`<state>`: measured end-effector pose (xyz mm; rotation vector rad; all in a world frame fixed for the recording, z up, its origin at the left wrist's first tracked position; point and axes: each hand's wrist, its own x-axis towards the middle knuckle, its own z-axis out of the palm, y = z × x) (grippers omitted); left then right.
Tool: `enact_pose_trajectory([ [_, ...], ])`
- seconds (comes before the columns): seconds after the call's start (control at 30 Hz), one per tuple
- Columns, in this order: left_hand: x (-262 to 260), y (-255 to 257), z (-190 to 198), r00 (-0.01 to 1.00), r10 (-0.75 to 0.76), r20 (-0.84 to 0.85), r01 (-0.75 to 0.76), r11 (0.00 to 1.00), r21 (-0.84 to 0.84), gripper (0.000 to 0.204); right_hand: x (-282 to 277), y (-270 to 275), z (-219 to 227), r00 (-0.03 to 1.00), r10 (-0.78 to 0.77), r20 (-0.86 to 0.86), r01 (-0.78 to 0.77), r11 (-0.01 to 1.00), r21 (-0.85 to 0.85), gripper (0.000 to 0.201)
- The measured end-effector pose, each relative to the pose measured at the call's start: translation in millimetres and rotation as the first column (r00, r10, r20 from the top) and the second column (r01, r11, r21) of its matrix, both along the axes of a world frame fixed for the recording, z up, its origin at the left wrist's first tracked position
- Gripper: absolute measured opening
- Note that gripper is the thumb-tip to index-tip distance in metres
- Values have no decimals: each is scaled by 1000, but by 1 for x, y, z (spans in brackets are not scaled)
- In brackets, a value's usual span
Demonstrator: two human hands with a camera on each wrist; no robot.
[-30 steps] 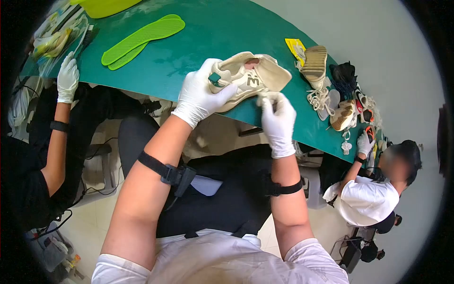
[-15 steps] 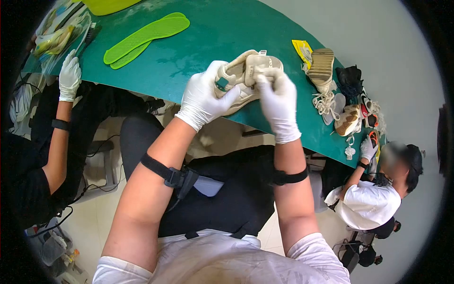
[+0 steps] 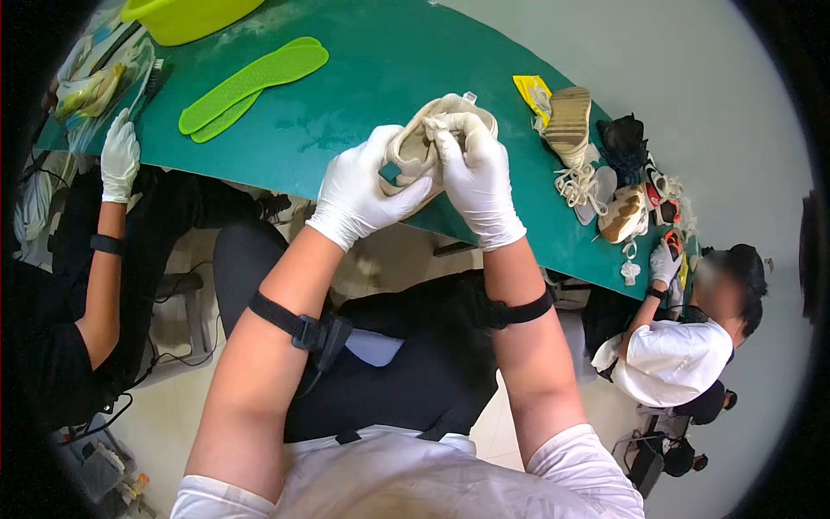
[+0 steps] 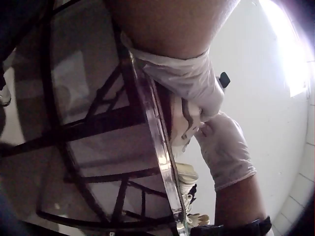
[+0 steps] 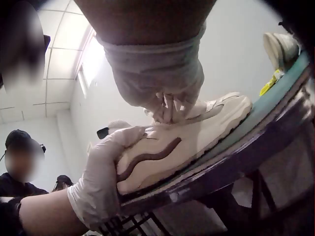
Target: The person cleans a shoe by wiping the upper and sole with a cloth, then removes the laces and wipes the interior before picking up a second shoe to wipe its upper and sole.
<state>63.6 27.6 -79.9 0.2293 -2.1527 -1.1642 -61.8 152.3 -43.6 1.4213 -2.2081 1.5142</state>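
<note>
A cream sneaker (image 5: pixel 194 145) with a wavy brown side stripe is held at the near edge of the green table (image 3: pixel 346 112). My gloved left hand (image 3: pixel 359 192) grips its heel end, beside a small dark green tab (image 3: pixel 391 174) at the collar. From the other side my gloved right hand (image 3: pixel 475 173) reaches over the opening, its bent fingertips pinching at the tongue (image 3: pixel 456 104). In the right wrist view those fingers (image 5: pixel 170 108) point down into the top of the shoe. Much of the tongue and the laced area is hidden behind the right hand.
Two lime green insoles (image 3: pixel 251 86) lie at the left of the table, below a yellow-green basin (image 3: pixel 186 17). Other shoes (image 3: pixel 571 125), loose laces and a yellow packet (image 3: pixel 532 93) sit at the right. People are seated on both sides.
My right hand has moved from the sneaker's near side up and left over its opening. The tongue, folded outward before, is now mostly behind that hand. My left hand keeps its grip.
</note>
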Motion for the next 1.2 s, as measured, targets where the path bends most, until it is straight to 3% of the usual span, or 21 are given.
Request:
enact_pose_trajectory([
  [0.13,-1,-1,2,1000,-5,2,5,1000,26,60,-11,3,-3,983,91,-159,-72,990,124,8],
  [0.33,-2,-1,0,1000,5,-23,-4,999,49,60,-10,19,12,993,112,-46,-94,955,283,9],
  [0.47,-2,-1,-1,999,8,-41,-7,1000,18,60,-10,27,16,980,153,-129,-114,955,272,8],
  [0.53,-3,-1,-2,999,12,-38,-11,1000,24,60,-8,32,15,944,53,-326,11,981,193,8],
  [0.57,-3,-1,-2,999,17,-31,-16,999,29,60,-7,33,16,942,55,-330,11,981,193,8],
  [0.63,-3,-1,-2,999,13,-44,-12,1000,27,60,-7,34,16,990,77,-121,-72,996,51,10],
  [0.8,-5,-3,-7,996,22,-82,-25,999,-38,63,-14,21,9,985,66,-161,-80,993,-83,13],
  [0.83,-5,-4,-7,996,31,-78,-34,998,-44,63,-16,18,12,972,100,-215,-117,991,-67,12],
  [0.9,-5,-1,-7,996,22,-84,-26,999,-46,63,-14,19,11,987,119,-109,-112,992,66,11],
  [0.97,-4,-2,-7,996,36,-85,-40,998,-51,63,-11,15,16,946,95,-310,-78,995,67,10],
  [1.03,-5,0,-8,996,28,-82,-32,999,-38,64,-10,18,23,937,80,-339,-15,981,191,12],
  [1.13,-4,-2,-9,997,31,-78,-33,999,-24,63,-11,18,17,883,83,-461,-14,988,153,14],
  [1.2,-3,-2,-6,997,23,-68,-25,999,-30,64,-4,21,12,893,28,-449,26,993,112,13],
])
